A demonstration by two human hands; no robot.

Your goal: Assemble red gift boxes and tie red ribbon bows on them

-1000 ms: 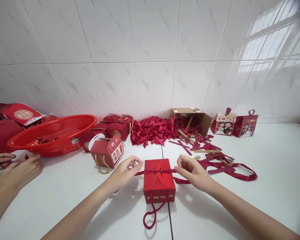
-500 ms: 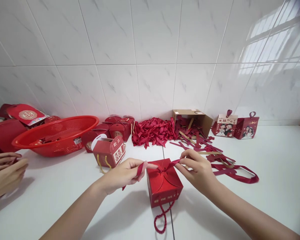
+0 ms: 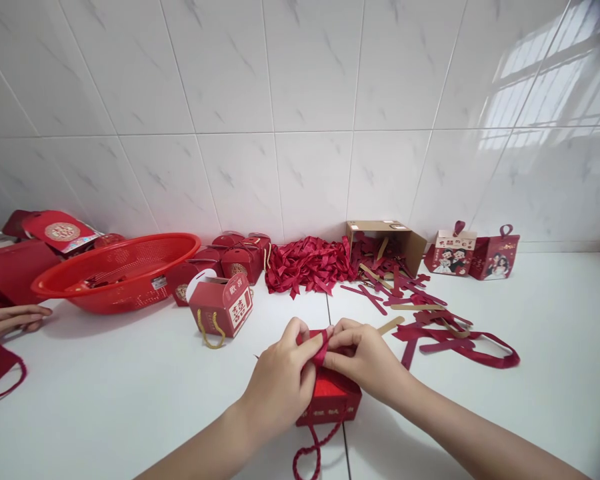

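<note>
In front of me on the white table stands a red gift box (image 3: pixel 330 400), gold lettering on its near side. A twisted cord handle (image 3: pixel 316 445) hangs from that side onto the table. Over the top of the box, a dark red ribbon (image 3: pixel 322 348) makes a loop pinched between my hands. My left hand (image 3: pixel 285 377) is closed on it from the left, thumb on the loop. My right hand (image 3: pixel 363 357) grips the ribbon from the right with its fingertips together. The knot and most of the box's top are hidden behind my fingers.
Behind lie a red ribbon pile (image 3: pixel 310 265) and a cardboard box (image 3: pixel 387 233) spilling strips. A lettered box (image 3: pixel 223 307) and red basket (image 3: pixel 125 267) stand left. Two picture boxes (image 3: pixel 450 257) are at right. Another person's hand (image 3: pixel 13 320) is at the left edge.
My hands have come together over the box; the ribbon ends, held apart before, now form a loop. The other person's hand has shifted, and a red box with a cord appears beside it.
</note>
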